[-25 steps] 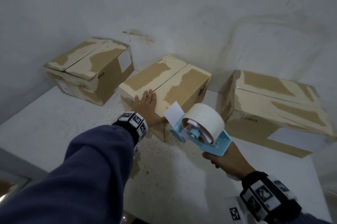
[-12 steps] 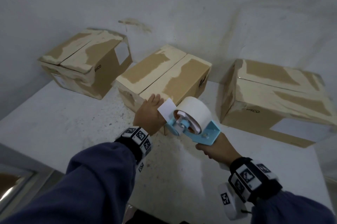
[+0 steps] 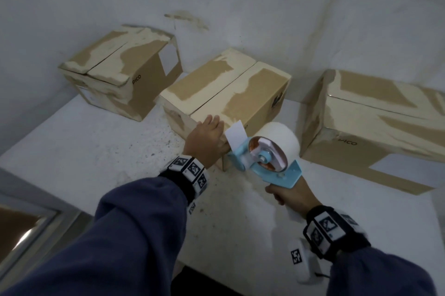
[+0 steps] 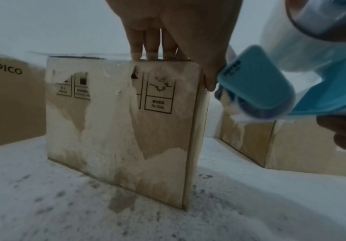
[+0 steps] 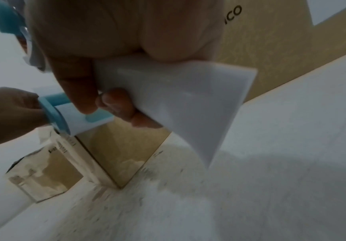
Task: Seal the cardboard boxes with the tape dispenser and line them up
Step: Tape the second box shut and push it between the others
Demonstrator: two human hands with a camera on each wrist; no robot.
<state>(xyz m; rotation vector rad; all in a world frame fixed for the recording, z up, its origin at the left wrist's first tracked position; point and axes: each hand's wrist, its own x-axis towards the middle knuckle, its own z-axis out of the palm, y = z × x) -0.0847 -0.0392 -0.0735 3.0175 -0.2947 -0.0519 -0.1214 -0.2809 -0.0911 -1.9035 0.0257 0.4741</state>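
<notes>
Three worn cardboard boxes stand on the white table (image 3: pixel 96 151): a left box (image 3: pixel 120 74), a middle box (image 3: pixel 226 93) and a larger right box (image 3: pixel 373 127). My left hand (image 3: pixel 207 141) rests on the middle box's near top corner, fingers (image 4: pixel 151 40) flat on the top, thumb down the corner edge. My right hand (image 3: pixel 289 194) grips the white handle (image 5: pixel 178 97) of the blue tape dispenser (image 3: pixel 267 158). The dispenser's front sits against the box's near corner, beside my left hand. A loose white tape end (image 3: pixel 237 136) sticks up from it.
A white wall runs close behind the boxes. The table's near edge drops off at the lower left, with a framed panel (image 3: pixel 24 230) below it. There are gaps of bare table between the boxes. All three box tops have their flaps down.
My left hand slid back from the middle box's top to its near corner. The dispenser came down and left until it met that corner.
</notes>
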